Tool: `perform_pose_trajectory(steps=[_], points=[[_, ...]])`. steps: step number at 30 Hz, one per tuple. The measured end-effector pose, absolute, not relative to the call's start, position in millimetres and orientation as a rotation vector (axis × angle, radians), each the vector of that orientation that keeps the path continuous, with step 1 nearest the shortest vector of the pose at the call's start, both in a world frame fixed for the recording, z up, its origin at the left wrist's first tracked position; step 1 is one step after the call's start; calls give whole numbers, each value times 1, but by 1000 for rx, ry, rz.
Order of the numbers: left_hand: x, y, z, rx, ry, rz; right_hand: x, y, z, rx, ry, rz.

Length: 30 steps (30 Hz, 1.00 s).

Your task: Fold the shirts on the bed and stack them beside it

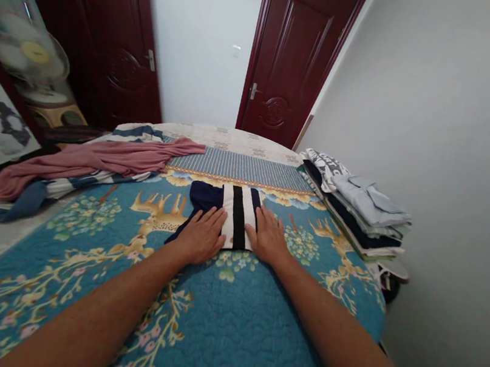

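A partly folded garment (239,216), navy with white and black stripes, lies flat in the middle of the teal quilted cover (224,321). My left hand (203,234) presses on its left part, near the navy section, fingers stretched forward. On the right edge of the stripes rests my right hand (268,234), its fingers spread and flat. Neither hand grips the cloth. The parts of the garment beneath my palms are hidden.
Left on the table, a loose pink garment (105,162) lies over a blue-and-white striped one (64,187). Against the right wall is a stack of folded clothes (370,211). Two dark red doors (298,56) and a fan (34,51) stand beyond the table.
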<state>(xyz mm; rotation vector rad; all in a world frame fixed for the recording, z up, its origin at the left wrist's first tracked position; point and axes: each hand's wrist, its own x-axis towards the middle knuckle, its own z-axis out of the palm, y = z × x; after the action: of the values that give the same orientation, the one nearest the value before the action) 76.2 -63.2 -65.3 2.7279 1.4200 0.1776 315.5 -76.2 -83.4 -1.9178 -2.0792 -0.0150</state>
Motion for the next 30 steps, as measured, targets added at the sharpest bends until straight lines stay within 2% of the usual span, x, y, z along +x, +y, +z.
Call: perform_pose_trajectory(steps=[10, 20, 30], points=[[99, -36, -45, 2789, 1432, 484, 312, -96, -77, -1950, -2114, 63], [140, 28, -76, 2659, 1655, 265, 312, -95, -73, -1896, -2078, 170], [131, 78, -74, 2631, 1798, 234, 312, -95, -71, -1888, -2055, 205]])
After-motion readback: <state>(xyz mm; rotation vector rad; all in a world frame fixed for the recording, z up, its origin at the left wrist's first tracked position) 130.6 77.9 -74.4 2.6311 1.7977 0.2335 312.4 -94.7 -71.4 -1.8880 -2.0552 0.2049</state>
